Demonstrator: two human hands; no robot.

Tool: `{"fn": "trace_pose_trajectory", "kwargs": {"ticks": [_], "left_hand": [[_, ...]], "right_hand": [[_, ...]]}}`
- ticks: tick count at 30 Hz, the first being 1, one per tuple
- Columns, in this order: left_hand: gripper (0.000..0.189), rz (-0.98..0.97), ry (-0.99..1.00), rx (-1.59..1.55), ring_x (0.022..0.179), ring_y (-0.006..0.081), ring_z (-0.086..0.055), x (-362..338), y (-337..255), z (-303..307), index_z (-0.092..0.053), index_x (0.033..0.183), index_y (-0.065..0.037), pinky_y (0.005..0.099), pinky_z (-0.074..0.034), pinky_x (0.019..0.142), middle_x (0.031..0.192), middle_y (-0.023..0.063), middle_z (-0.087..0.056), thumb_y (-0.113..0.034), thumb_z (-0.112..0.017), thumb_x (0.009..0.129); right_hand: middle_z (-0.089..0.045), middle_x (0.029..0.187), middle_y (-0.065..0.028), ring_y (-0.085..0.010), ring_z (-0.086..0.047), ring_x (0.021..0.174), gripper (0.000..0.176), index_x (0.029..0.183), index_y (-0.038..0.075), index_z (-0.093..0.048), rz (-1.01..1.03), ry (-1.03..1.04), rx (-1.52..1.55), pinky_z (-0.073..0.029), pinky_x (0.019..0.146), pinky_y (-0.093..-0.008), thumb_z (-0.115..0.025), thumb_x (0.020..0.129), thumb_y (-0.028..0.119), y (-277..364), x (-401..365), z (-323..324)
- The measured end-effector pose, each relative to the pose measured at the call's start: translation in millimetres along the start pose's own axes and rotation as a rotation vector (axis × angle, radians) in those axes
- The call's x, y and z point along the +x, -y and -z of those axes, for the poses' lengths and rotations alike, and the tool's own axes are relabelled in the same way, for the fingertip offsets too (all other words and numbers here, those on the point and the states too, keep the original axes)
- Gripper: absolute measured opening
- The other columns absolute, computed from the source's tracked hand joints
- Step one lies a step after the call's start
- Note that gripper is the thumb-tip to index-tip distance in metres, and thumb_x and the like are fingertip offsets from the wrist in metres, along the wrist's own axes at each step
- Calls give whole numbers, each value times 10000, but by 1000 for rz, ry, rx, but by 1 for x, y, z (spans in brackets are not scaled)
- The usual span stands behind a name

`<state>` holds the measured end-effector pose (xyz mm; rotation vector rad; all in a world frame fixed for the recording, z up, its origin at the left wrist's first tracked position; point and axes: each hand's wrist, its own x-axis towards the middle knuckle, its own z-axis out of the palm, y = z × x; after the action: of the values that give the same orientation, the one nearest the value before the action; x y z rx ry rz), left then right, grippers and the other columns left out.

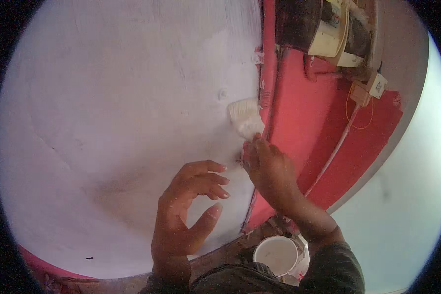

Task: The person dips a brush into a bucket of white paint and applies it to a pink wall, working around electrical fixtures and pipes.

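My right hand (272, 169) is closed round the handle of a paintbrush (246, 117), whose wide bristles are coated in white. The brush head lies against the white-painted wall (132, 98), close beside the red edge strip (268, 73). Fingers apart and curved, my left hand (188, 206) hangs in front of the white surface and holds nothing. White specks of paint show on its fingertips. Most of the brush handle is hidden inside my right fist.
A white bucket (276, 255) stands low, near my body. Red-painted wall (304, 112) lies to the right, with a white box (377, 85) and a thin conduit (335, 149) on it. A dark and cream object (326, 36) sits at upper right.
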<state>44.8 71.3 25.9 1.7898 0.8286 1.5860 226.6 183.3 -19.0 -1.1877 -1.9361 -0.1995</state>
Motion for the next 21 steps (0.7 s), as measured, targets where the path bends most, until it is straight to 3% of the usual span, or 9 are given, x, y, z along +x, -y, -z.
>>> {"fn": "trace_pose_trajectory", "kwargs": {"ticks": [4,7,11,13,17,20,21], "left_hand": [[210,-36,10,9,1079,227,-580,2,11,2,-656,999,-18,347,-474,867,1250,188,-575,-71,-645,796],[216,-38,40,12,1087,224,-581,2,12,-2,-655,1011,-22,340,-475,859,1253,185,-575,-44,-632,798],[230,-64,79,42,1102,222,-581,3,11,-3,-654,1029,-26,334,-478,854,1258,180,-573,-29,-627,800],[198,-46,74,49,1078,241,-602,3,6,-3,-640,995,-3,357,-489,858,1280,183,-560,-111,-666,831],[216,-41,81,80,1072,240,-614,5,-8,3,-638,994,2,358,-496,853,1299,179,-554,-143,-686,842],[248,-93,112,104,1112,221,-582,8,-20,8,-660,1049,-62,345,-497,826,1287,141,-570,-12,-624,809],[227,-110,119,113,1088,220,-596,8,-25,9,-660,1043,-43,342,-496,830,1290,150,-567,-49,-643,817]], "right_hand": [[-633,769,-238,-426,-646,682,143,1043,-9,-565,44,101,-1,-519,583,-506,-521,932,69,-8,-16,4],[-615,703,-230,-428,-643,664,101,996,33,-559,-53,344,-41,-516,587,-515,-524,929,100,-3,-18,24],[-626,701,-208,-422,-655,702,123,919,53,-595,31,349,-63,-515,618,-525,-550,911,167,-14,-12,36],[-647,740,-201,-414,-663,725,156,899,59,-629,52,404,-141,-521,641,-515,-572,899,204,-11,7,55],[-679,803,-180,-387,-676,763,218,930,63,-694,174,294,-129,-531,693,-475,-631,875,265,-11,52,96],[-683,794,-180,-321,-685,729,225,951,62,-723,194,181,-170,-531,697,-436,-701,834,254,-6,91,124],[-683,833,-182,-336,-683,779,232,943,64,-716,208,147,-220,-536,725,-449,-706,825,264,-1,104,134]]}}
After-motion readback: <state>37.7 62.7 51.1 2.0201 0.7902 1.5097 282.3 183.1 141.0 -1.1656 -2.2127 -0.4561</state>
